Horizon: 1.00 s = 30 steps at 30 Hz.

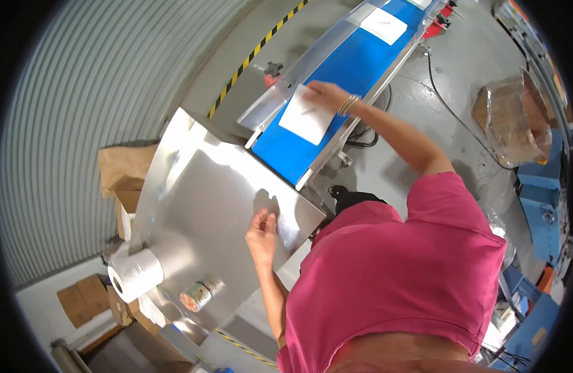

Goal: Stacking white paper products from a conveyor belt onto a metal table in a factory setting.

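On the blue conveyor belt (354,71) lies a flat white square packet (306,121) with a small dark mark on it. My right hand (327,96) reaches across to the packet's upper right corner. Its fingers grip that edge, though they are slightly smeared by motion. Over the bare metal table (205,186) at the end of the belt is my left hand (260,237). Its fingers are curled together, I see nothing in them, and its shadow falls on the metal. Farther up the belt sits another white packet (384,25).
A white roll (135,273) and a roll of tape (199,295) stand at the table's lower left. A clear guard (280,96) runs along the belt's left side. Cables (454,112) cross the floor at right, near a plastic-lined carton (516,115). Cardboard boxes (84,301) stand at lower left.
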{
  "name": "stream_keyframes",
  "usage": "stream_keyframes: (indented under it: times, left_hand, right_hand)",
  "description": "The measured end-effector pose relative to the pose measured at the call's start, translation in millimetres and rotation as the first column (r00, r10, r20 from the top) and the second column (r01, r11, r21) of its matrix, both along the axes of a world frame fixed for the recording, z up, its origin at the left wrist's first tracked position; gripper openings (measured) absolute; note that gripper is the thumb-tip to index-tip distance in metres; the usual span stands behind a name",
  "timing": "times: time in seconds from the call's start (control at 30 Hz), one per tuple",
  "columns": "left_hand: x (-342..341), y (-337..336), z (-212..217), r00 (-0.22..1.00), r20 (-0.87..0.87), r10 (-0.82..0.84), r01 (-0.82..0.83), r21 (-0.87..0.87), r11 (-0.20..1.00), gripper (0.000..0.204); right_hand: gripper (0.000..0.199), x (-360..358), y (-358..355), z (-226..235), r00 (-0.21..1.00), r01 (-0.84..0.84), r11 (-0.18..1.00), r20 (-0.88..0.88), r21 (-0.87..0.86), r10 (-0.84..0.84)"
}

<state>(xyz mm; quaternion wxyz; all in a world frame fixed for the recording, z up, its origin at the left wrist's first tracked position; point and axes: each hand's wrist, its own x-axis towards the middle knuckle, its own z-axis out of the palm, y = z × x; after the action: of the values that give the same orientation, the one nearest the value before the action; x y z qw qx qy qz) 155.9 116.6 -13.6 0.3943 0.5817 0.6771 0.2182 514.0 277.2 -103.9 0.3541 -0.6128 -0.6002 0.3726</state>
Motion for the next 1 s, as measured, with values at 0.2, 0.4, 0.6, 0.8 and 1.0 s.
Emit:
stream_keyframes:
  times: [0.2, 0.4, 0.6, 0.8, 1.0]
  left_hand:
    - [13.9, 3.7, -36.4, 0.972, -0.018, -0.235, 0.236, 0.035, 0.971, 0.022]
    - [15.7, 11.3, -61.8, 0.969, -0.021, -0.246, 0.247, 0.100, 0.964, 0.016]
    - [4.8, -1.3, -86.7, 0.948, -0.010, -0.317, 0.299, 0.363, 0.883, 0.008]
    - [0.4, -7.4, -98.1, 0.813, -0.012, -0.582, 0.498, 0.530, 0.686, 0.009]
    - [6.4, -15.4, -80.1, 0.846, -0.061, -0.530, 0.454, 0.604, 0.655, 0.014]
  right_hand:
    - [0.046, 97.3, 29.5, 1.1, 0.783, 0.317, 0.931, 0.504, 0.183, -0.365]
    - [0.056, 83.5, -31.8, 10.8, 0.468, 0.404, 0.643, 0.456, 0.651, -0.757]
    - [0.054, -18.3, -142.1, -29.3, 0.509, 0.657, 0.512, 0.175, 0.553, -0.843]
    - [0.043, -155.2, -268.0, -137.6, 0.710, 0.665, 0.743, 0.247, 0.071, -0.659]
    - [0.032, -244.5, -366.5, -142.5, 0.964, 0.221, 0.917, 0.218, -0.333, -0.153]
